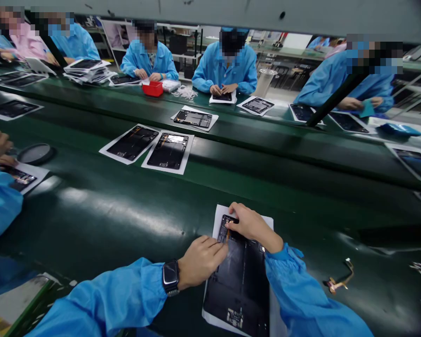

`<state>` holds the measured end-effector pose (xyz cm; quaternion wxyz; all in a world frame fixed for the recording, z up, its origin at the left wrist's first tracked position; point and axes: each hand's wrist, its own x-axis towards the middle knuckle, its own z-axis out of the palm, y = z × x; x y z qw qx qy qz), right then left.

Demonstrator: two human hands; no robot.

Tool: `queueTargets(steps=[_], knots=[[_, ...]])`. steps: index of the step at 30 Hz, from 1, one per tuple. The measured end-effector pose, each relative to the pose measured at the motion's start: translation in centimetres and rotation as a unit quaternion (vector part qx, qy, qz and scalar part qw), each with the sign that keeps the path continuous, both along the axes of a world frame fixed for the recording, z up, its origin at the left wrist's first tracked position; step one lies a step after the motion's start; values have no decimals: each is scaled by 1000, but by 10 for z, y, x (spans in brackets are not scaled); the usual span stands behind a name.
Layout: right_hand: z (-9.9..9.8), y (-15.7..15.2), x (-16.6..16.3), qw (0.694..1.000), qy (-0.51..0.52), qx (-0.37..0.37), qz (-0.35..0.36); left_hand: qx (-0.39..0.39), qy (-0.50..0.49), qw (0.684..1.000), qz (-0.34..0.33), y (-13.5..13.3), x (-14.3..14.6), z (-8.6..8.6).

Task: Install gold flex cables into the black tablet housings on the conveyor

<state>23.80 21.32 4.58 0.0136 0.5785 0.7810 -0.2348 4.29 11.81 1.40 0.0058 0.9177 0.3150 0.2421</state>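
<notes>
In the head view, an open black tablet housing (243, 281) lies on a white sheet (217, 216) on the green bench. A narrow orange flex cable (228, 234) stands near its top left corner. My left hand (204, 260), with a dark watch on the wrist, comes in from the left and pinches the cable's lower end. From the right, my right hand (251, 225) bends over the top of the housing, its thumb and finger at the cable's upper end. Part of the housing's upper right is hidden under that hand.
A loose flex cable (343, 278) lies on the bench to the right. Ahead, two tablet housings (168, 150) (133, 142) rest on white sheets. Co-workers in blue sit across the bench, near a red box (152, 89). At left are another worker's sleeve (2, 201) and a round dish (35, 153).
</notes>
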Motion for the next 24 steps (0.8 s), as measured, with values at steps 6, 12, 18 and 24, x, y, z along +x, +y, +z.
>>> queueTargets(steps=[6, 12, 18, 24], knots=[[-11, -8, 4, 997, 45, 54, -16, 23, -36, 999, -5, 2, 0, -3], [-14, -13, 9, 995, 75, 61, -7, 43, -40, 998, -37, 4, -1, -7], [-14, -11, 12, 994, 93, 53, -5, 35, -20, 997, -64, 7, -2, -3], [-14, -12, 12, 994, 86, 60, -9, 30, 25, 996, -78, 7, -2, 0]])
